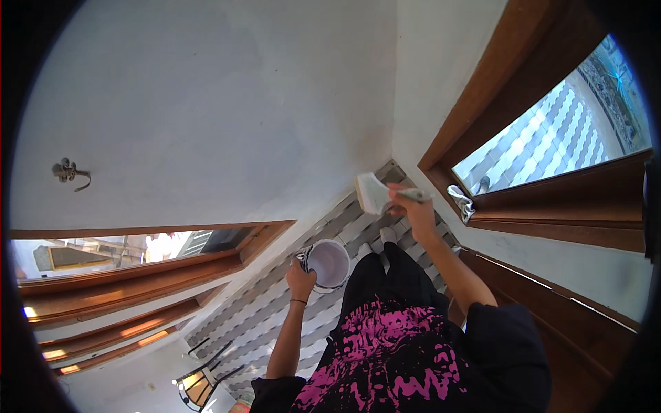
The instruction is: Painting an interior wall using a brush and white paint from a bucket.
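"Since the view looks straight down past a black shirt splashed with pink, what are the two hands doing?"

"The right hand has its fingers wrapped round the handle of a wide, pale brush; the brush lies across the grip, its broad head to the left and its handle end to the right; the left hand is closed at the left edge of a round, whitish bucket, with something dark and striped by the fingers, too small to make out; a thin dark band circles that wrist."

"Where are the brush and the bucket, and do they touch?"

"They are apart; the brush is ahead of the body, near the corner where the white wall meets the floor; I cannot tell whether its bristles touch the wall; the bucket is lower and to the left, just beside the person's legs, its open top facing up and its inside pale."

"And around them?"

"A floor of grey and white tiles in a wavy pattern; a metal hook on the wall, far left; a brown window frame at the right, with a crumpled, pale cloth on its ledge; a dark-framed chair at the lower left, well apart from both hands."
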Demonstrator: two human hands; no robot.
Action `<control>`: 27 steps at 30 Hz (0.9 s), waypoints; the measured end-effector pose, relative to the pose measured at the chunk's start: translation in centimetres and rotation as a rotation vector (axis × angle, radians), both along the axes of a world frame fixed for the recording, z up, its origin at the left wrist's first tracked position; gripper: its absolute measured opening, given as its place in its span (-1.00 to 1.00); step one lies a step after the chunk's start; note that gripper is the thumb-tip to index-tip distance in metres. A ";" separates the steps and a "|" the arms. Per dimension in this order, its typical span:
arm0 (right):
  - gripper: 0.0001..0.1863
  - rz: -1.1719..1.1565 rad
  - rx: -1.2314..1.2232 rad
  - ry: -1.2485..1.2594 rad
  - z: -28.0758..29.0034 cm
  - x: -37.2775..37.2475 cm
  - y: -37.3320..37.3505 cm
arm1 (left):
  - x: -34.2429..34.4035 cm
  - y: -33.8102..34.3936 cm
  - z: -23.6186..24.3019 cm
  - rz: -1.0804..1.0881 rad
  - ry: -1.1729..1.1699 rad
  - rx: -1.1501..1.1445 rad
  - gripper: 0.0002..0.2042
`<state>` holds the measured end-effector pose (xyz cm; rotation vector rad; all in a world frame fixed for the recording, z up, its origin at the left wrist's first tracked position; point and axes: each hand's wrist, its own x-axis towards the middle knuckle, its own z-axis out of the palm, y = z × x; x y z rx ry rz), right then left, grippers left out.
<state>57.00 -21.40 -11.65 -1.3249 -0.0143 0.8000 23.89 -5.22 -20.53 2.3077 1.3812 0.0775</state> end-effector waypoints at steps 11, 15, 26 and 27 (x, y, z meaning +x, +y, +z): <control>-0.73 0.096 -0.109 0.336 -3.7 -13.4 -2.0 | -3.2 -1.7 0.4 -0.001 -0.029 0.060 -0.73; -0.75 0.212 -0.148 0.271 -4.7 -16.4 -2.2 | -4.1 -3.3 -0.8 0.036 -0.091 0.049 -0.73; -0.75 0.350 -0.281 0.104 -4.2 -17.7 -2.1 | -5.1 -5.7 0.7 0.339 -0.383 -0.153 -0.78; -0.75 0.346 -0.275 0.097 -3.7 -17.7 -2.0 | -5.5 -6.0 1.0 0.373 -0.440 -0.152 -0.77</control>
